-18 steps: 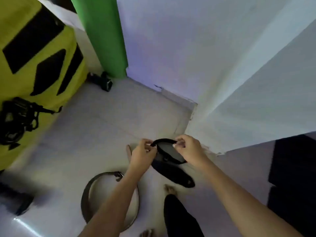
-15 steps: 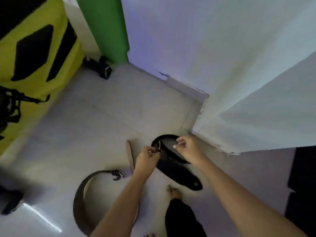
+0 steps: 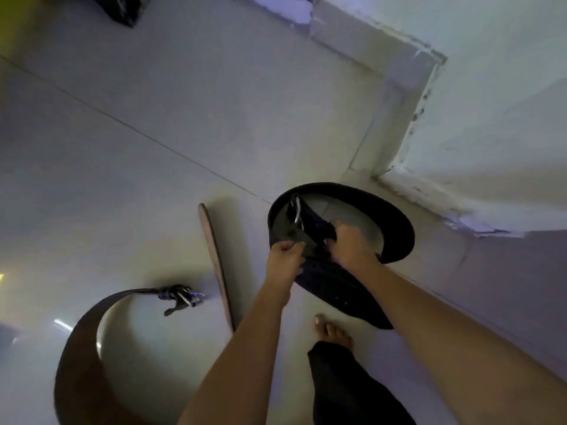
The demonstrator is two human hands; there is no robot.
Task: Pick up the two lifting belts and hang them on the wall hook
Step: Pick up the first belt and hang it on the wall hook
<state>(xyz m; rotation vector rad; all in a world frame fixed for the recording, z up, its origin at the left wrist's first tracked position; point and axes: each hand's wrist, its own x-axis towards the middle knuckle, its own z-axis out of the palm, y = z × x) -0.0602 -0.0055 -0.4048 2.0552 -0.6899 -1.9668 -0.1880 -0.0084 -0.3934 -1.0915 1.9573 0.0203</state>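
Observation:
A black lifting belt (image 3: 395,228) stands curled in a loop near the wall corner, its wide end trailing toward my foot. My left hand (image 3: 285,259) grips its near edge and my right hand (image 3: 349,243) grips the strap beside the metal buckle (image 3: 297,211). A brown leather lifting belt (image 3: 82,348) lies on the floor at lower left, curved on its edge, with its buckle (image 3: 181,297) at one end and its tongue (image 3: 214,259) pointing away. No wall hook is in view.
White wall (image 3: 491,118) with a chipped skirting corner rises at right. A black object (image 3: 122,7) lies at the top left. My bare foot (image 3: 333,331) and dark trouser leg stand just below the black belt. Pale floor tiles (image 3: 153,102) spread to the left.
The view has tilted down and closer to the floor. Both hands have shifted lower on the black belt, the right one moving from the rim to the strap by the buckle.

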